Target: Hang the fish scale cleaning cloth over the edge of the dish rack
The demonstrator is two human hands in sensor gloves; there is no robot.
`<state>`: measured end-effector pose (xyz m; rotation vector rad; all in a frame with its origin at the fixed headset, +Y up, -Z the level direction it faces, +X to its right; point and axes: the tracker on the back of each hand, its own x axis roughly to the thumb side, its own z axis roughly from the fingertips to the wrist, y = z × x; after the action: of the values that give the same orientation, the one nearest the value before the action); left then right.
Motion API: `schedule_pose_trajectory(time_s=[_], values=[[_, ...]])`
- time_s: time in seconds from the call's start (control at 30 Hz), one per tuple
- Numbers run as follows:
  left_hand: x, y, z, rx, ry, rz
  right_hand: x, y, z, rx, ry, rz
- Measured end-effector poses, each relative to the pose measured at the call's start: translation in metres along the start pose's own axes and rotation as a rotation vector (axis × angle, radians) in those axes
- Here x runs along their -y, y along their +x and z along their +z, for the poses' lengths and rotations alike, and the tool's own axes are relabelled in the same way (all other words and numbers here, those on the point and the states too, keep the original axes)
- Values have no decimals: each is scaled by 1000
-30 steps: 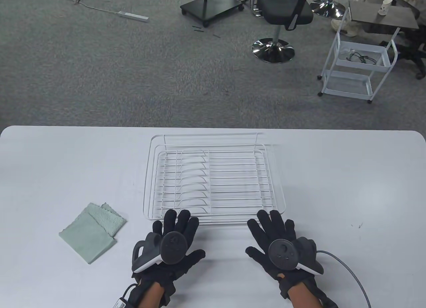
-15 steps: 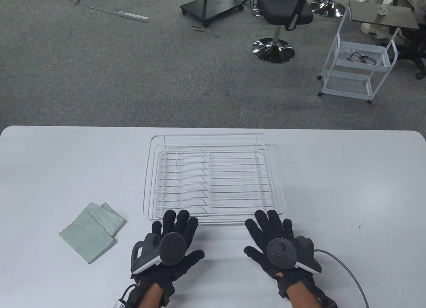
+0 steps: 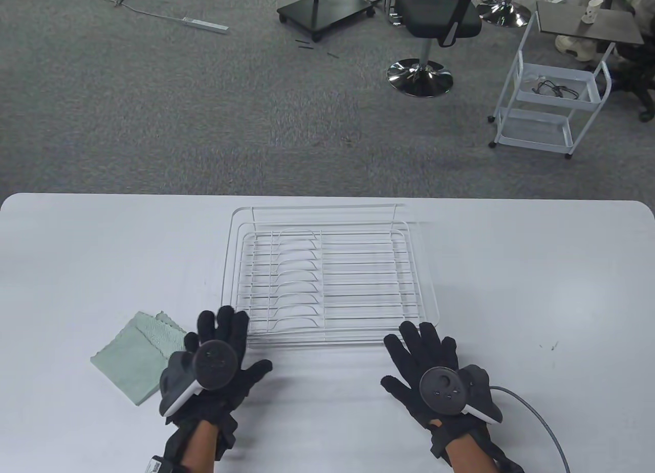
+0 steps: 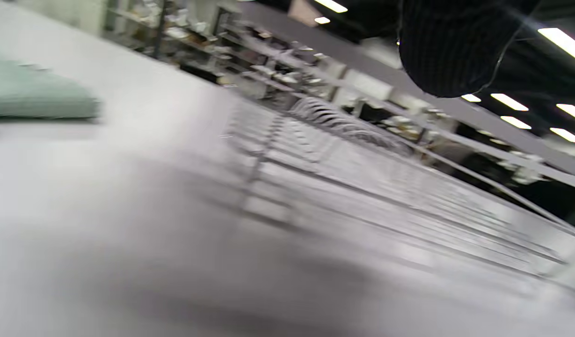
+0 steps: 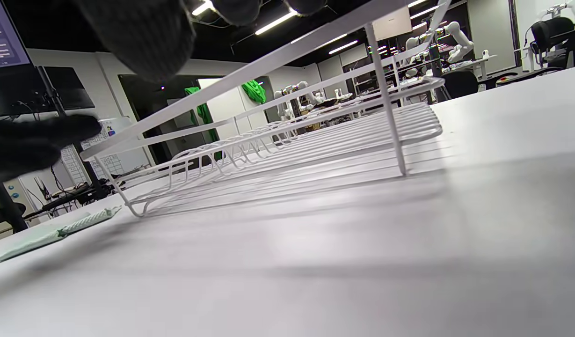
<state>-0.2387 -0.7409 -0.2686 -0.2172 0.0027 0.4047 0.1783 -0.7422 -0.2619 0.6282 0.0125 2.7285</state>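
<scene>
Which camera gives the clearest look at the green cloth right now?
The table view: the folded green cloth lies flat and sharp beside the left hand. The left wrist view shows only a blurred patch at its edge; the right wrist view shows a thin edge-on sliver.

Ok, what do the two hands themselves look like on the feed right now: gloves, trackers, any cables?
Both the left hand and the right hand wear black knit gloves. A dark grey round-faced tracker with a white underside sits on the back of each. A grey cable loops off the right one. Bare forearm shows below each cuff, and a white label sits at the left wrist.
</scene>
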Motion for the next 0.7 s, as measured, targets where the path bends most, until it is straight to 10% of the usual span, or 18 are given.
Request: schedule_pose_trajectory(time_s=[0.23, 0.4, 0.7], values=[[10, -75, -2, -319, -18, 170, 2, -5, 2, -14, -13, -24], [26, -104, -2, -482, -216, 175, 3, -6, 2, -8, -18, -41], [10, -87, 0, -493, 57, -12, 4, -6, 1, -13, -13, -61]])
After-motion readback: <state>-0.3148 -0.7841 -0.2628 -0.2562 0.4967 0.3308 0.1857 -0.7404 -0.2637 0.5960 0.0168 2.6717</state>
